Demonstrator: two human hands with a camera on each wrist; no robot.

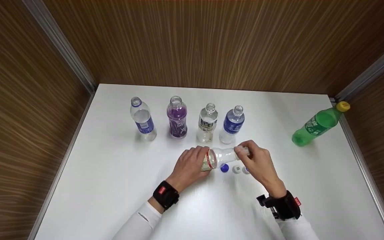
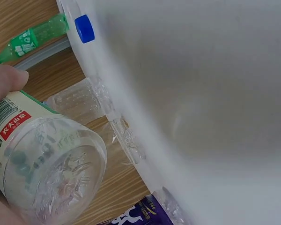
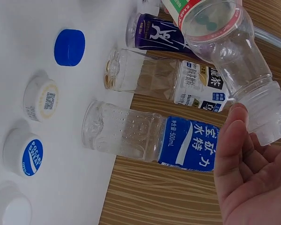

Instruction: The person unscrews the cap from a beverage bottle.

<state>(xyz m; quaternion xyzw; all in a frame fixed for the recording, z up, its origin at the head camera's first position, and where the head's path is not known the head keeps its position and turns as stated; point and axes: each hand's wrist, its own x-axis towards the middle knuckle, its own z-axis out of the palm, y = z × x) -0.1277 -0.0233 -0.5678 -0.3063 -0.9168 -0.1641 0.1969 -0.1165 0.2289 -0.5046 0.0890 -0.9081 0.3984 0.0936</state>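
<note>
My left hand [image 1: 190, 163] grips the labelled body of a clear plastic bottle [image 1: 220, 157], which is tilted on its side with its neck to the right. Its base faces the camera in the left wrist view. At the neck end, the thumb and fingers of my right hand [image 1: 258, 165] pinch the translucent cap [image 3: 268, 112]. Just below the bottle, a blue cap [image 1: 224, 168] and a white cap [image 1: 237, 169] lie on the table. A white cap with a blue top [image 3: 32, 158] sits beside them, partly hidden by my right hand in the head view.
Behind my hands stand open bottles: one blue-labelled [image 1: 143, 121], one purple [image 1: 177, 118], one clear [image 1: 207, 123] and another blue-labelled [image 1: 232, 125]. A green bottle with a yellow cap [image 1: 318, 125] is at the far right. Wood-grain panels [image 1: 192, 43] enclose the white table [image 1: 112, 186].
</note>
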